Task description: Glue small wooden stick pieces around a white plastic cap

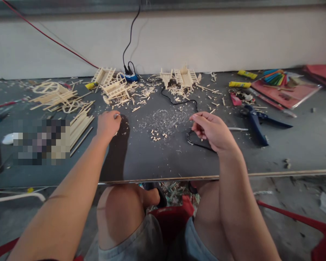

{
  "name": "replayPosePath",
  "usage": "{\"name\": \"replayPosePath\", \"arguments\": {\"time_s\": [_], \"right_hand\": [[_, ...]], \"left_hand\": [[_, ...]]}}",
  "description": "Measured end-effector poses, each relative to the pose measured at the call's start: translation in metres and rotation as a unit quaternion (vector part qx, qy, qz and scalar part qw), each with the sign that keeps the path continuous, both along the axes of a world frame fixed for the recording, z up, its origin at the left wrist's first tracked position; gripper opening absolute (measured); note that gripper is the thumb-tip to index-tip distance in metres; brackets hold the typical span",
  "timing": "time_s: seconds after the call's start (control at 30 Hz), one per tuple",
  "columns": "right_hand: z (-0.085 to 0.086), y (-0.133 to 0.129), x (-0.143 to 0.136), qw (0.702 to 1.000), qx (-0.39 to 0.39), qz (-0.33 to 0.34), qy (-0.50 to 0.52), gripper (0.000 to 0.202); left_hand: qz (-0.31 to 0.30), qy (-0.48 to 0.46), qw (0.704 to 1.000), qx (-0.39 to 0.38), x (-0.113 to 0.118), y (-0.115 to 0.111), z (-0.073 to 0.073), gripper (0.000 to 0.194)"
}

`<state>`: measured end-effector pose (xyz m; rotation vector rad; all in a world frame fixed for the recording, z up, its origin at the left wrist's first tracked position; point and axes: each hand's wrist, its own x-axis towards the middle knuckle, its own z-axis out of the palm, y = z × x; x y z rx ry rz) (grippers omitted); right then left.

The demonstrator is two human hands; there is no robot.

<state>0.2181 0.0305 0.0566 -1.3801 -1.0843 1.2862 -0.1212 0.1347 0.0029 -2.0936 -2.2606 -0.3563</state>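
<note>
Left hand [108, 125]: curled, contents unclear
Right hand [212, 131]: fingers bent, grip unclear
Wood bits [155, 139]: between hands, likely for reach

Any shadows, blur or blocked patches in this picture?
Head view: a dark shadow lies on the table beside the left hand; head view: pixelation covers part of the stick bundle; head view: the red sheet at far right looks soft.

Red sheet [322, 74] near pale wall [206, 40]

The sticks [80, 127] are pale tan, the tabletop [154, 163] grey
</note>
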Motion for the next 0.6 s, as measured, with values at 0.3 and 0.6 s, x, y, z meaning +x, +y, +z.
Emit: {"name": "replayPosePath", "arguments": {"time_s": [0.3,0.6], "right_hand": [[-0.003,0.002,0.006,1.000,0.003,-0.021,0.003,0.013],[-0.001,0.000,0.018,0.997,0.015,-0.070,0.010,0.010]], "left_hand": [[0.008,0.003,1.000,0.021,-0.003,-0.009,0.000,0.045],[0.016,-0.012,0.997,-0.074,-0.012,-0.011,0.011,0.042]]}}
